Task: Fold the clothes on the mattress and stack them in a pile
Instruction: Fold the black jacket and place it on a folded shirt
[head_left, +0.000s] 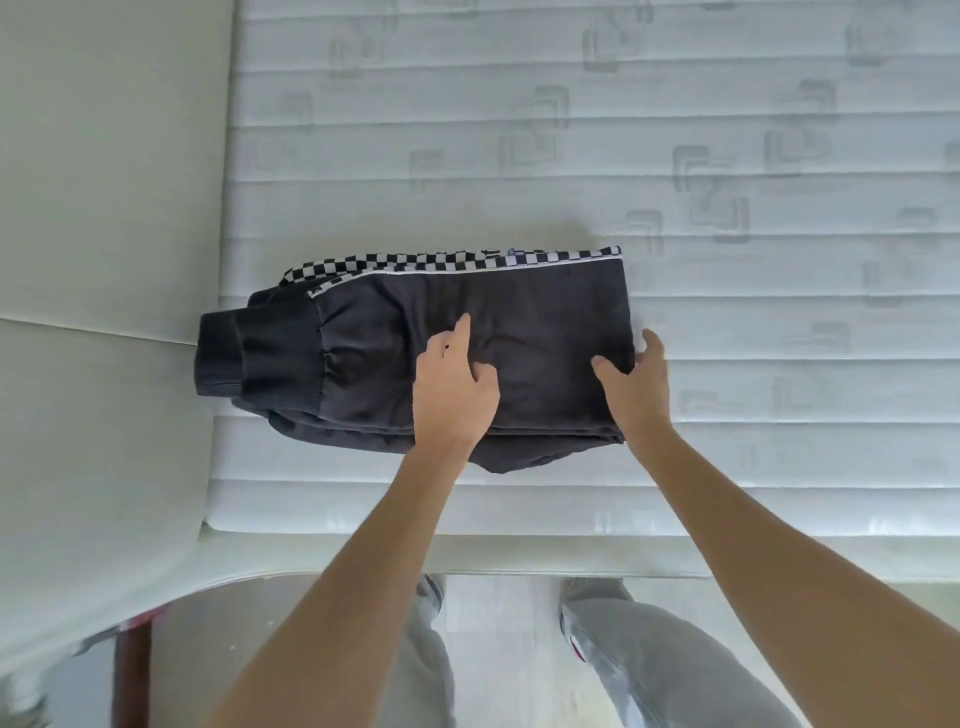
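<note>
Quilted mattress (727, 130) bears folded black checker-trimmed trousers (395, 338); left hand (454, 387) fingers flat, right hand (636, 382) gripping edge.

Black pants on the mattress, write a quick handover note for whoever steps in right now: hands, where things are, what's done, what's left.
Left hand: lies on top of the folded black pants, index finger straight, holding nothing.
Right hand: grips the pants' right edge, thumb on top, fingers round the side.
Pants: folded into a layered bundle with checkered trim along the far edge, near the mattress front-left corner.
Done: this garment looks folded.
Left: probably tidy or move it; no other clothes or pile in view.
</note>
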